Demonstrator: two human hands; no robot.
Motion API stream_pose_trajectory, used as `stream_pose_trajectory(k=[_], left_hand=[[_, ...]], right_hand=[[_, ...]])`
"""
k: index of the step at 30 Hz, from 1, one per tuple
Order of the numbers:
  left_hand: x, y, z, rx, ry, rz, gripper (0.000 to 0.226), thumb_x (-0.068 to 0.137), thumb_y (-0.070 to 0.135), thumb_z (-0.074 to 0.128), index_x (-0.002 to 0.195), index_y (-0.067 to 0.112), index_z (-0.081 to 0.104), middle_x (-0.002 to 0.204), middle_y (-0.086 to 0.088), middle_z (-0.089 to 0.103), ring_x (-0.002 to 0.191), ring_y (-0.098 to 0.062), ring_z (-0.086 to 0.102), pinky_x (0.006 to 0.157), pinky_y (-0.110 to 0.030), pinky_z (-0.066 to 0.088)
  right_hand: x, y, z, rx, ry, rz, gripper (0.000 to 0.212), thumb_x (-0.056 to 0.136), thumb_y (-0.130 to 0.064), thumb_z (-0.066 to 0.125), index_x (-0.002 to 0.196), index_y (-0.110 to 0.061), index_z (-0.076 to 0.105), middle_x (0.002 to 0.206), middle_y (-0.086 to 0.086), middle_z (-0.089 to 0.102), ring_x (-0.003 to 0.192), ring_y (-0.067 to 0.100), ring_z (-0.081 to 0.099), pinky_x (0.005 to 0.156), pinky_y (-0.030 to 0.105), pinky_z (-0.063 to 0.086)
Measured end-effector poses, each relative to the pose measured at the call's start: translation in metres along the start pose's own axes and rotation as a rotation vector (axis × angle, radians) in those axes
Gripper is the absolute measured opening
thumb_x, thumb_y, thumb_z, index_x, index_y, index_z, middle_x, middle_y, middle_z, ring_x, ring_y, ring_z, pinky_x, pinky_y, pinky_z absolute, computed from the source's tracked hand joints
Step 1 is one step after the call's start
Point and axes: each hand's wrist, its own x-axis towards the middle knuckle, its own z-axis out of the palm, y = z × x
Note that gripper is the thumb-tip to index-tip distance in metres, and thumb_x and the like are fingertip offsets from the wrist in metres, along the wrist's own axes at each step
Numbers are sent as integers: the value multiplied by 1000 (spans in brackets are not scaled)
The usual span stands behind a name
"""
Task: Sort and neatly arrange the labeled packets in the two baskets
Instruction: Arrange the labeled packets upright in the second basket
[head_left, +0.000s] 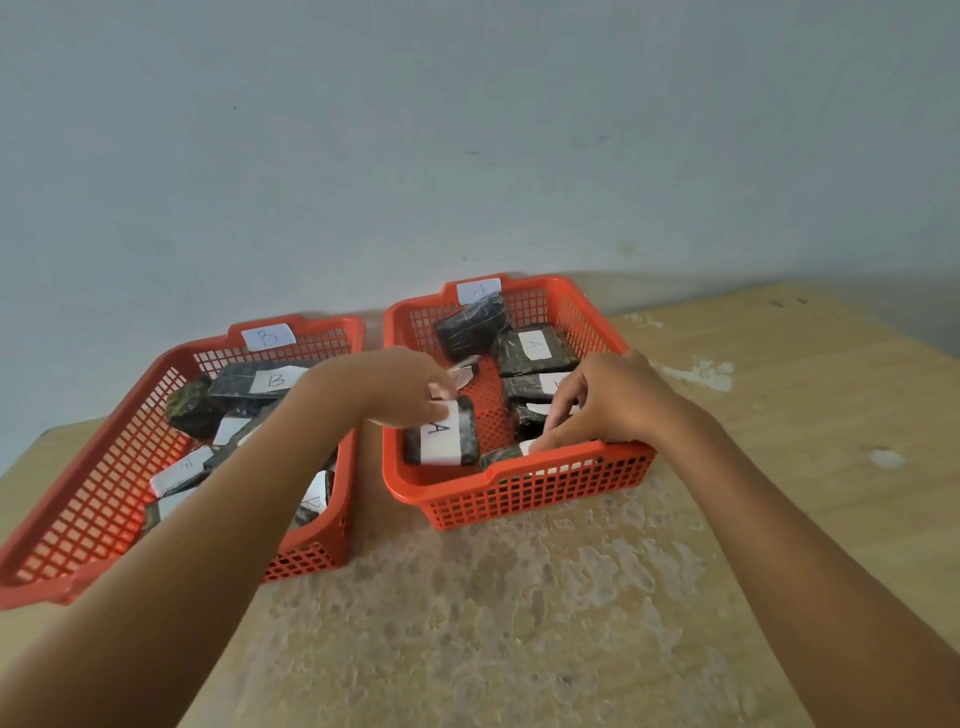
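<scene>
Both hands are working inside the basket marked A (519, 493), so the step in hand looks like the tidying of the A packets and not the sorting between the 2 baskets. The left hand (400, 387) reaches across from over the basket marked B (93, 519) and its curled fingers pinch the upper edge of a dark packet with a white A label (441, 434), which lies in the near left corner of the A basket. The right hand (597, 400) is at the near right side of the same basket; its fingers are bent down onto the packets there (524, 415), but I cannot tell if they really grip 1 or only press on it. More A packets (535, 351) lie at the back, 1 of them tilted against the far wall. The B basket holds several B packets (260, 384) in a loose pile, partly hidden under the left forearm. In my judgement the next move calls for laying the pinched packet flat with the label up and pushing it close beside its neighbours, and the B pile is not yet arranged. The 2 baskets stand just beside each other on a pale wooden table (519, 623) with a worn, blotchy surface, against a plain light grey wall (467, 130).
</scene>
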Motion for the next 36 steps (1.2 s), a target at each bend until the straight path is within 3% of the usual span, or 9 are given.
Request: stream_pose_trajectory(k=[5, 9, 14, 21, 25, 28, 30, 32, 36], left_hand=[[7, 5, -1, 118, -26, 21, 41, 104, 36, 56, 143, 23, 57, 139, 5, 63, 128, -17, 58, 107, -35, 44], [14, 6, 3, 149, 30, 49, 39, 101, 35, 60, 139, 23, 61, 135, 3, 65, 124, -19, 60, 103, -35, 45], [19, 3, 12, 154, 76, 67, 38, 99, 34, 65, 134, 21, 65, 131, 0, 66, 120, -21, 61, 97, -32, 46], [27, 6, 12, 233, 36, 135, 31, 94, 38, 71, 122, 26, 72, 116, 6, 72, 108, -18, 66, 103, -41, 52], [32, 7, 21, 201, 31, 132, 26, 93, 32, 72, 117, 23, 74, 109, 4, 72, 102, -17, 66, 96, -38, 56], [31, -1, 20, 171, 93, 131, 24, 91, 35, 74, 110, 21, 76, 94, 9, 63, 96, -16, 65, 87, -34, 55], [29, -6, 20, 140, 133, 145, 31, 90, 41, 75, 114, 21, 75, 99, 8, 65, 100, -16, 66, 90, -35, 56], [27, -9, 21, 87, 92, 145, 39, 89, 49, 73, 119, 25, 73, 110, 8, 70, 101, -13, 66, 93, -34, 56], [25, -5, 29, 68, -61, 155, 38, 89, 56, 70, 114, 29, 74, 108, 13, 73, 97, -9, 67, 89, -27, 54]], right_hand=[[3, 3, 1, 24, -40, 6, 34, 48, -79, 79, 64, -49, 77, 59, -27, 65, 96, 7, 56, 101, 34, 36], [8, 7, 3, 15, -63, -1, 43, 40, -88, 72, 64, -52, 75, 62, -36, 62, 106, 18, 55, 103, 42, 41], [10, 12, 3, 18, -79, -20, 45, 38, -89, 73, 66, -53, 75, 72, -23, 71, 107, 20, 55, 100, 43, 46], [9, 13, 1, 86, -114, -20, 28, 50, -72, 84, 64, -48, 77, 70, -26, 72, 108, 22, 56, 91, 40, 51], [8, 11, 0, 130, -123, 1, 29, 52, -67, 86, 64, -42, 79, 69, -23, 72, 101, 18, 59, 86, 37, 50], [6, 7, -2, 160, -107, 10, 29, 52, -62, 88, 63, -37, 80, 69, -16, 74, 84, 9, 65, 72, 28, 46], [5, 6, -2, 153, -90, 12, 26, 57, -56, 91, 64, -33, 80, 68, -14, 74, 76, 6, 66, 68, 26, 45], [4, 5, -2, 149, -77, 13, 24, 60, -52, 92, 64, -31, 80, 69, -14, 74, 73, 4, 67, 66, 25, 46], [2, 2, -3, 144, -75, 20, 23, 62, -51, 91, 64, -31, 80, 70, -15, 74, 72, 3, 68, 66, 25, 47]])
